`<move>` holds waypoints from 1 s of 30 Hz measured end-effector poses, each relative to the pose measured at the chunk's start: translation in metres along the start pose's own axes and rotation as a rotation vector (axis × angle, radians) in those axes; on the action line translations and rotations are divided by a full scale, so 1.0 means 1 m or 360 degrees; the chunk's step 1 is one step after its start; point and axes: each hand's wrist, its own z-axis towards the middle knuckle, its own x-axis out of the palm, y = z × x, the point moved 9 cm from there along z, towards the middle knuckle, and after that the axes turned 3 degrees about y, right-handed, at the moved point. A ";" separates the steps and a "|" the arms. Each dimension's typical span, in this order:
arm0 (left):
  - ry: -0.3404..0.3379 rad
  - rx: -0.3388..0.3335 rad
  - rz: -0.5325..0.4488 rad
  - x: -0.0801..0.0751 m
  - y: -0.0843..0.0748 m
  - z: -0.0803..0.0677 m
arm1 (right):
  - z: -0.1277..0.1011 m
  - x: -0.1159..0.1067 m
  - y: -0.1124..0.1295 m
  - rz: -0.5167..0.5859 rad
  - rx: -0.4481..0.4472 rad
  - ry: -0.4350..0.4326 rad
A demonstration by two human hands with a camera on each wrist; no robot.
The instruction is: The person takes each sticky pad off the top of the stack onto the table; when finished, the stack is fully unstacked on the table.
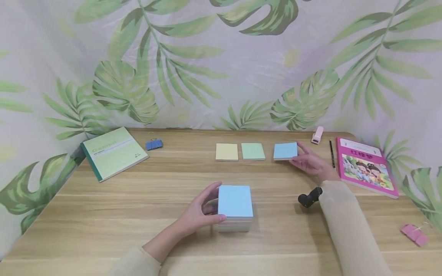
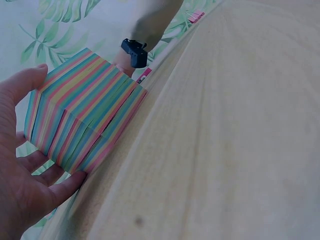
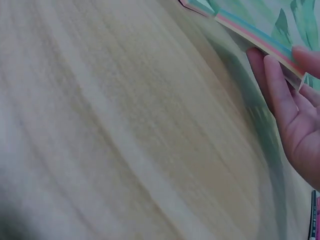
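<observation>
A tall block of sticky notes (image 1: 235, 201), blue on top, stands on the table at front centre. My left hand (image 1: 195, 216) grips its left side, thumb at the near corner and fingers toward the back. Many coloured stripes show on the block's sides in the left wrist view. Farther back on the right, my right hand (image 1: 310, 161) pinches the right edge of a thin blue-topped sticky note pad (image 1: 285, 150). In the right wrist view, this pad is held tilted, thumb above and fingers below. Left of it lie a green pad (image 1: 253, 151) and a yellow pad (image 1: 226, 151).
At the back left are a green notebook (image 1: 115, 153) and a blue binder clip (image 1: 154, 144). A pink stapler (image 1: 317, 135), a dark pencil (image 1: 332, 153) and a pink book (image 1: 366, 166) lie on the right. A pink clip (image 1: 414, 234) rests near the right edge.
</observation>
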 end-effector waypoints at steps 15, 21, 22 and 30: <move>-0.0010 0.0005 -0.0020 -0.001 0.005 0.001 | 0.011 -0.003 -0.001 -0.0127 0.0081 -0.0125; -0.0006 0.0033 0.0006 -0.001 0.003 0.002 | 0.004 0.002 0.009 -0.0342 0.0063 -0.0082; -0.0006 0.0038 0.0008 -0.001 0.003 0.002 | 0.002 0.004 0.012 -0.0378 0.0058 -0.0075; -0.0005 0.0023 0.0009 -0.001 0.004 0.001 | -0.018 0.057 0.020 -0.0501 -0.0148 0.0144</move>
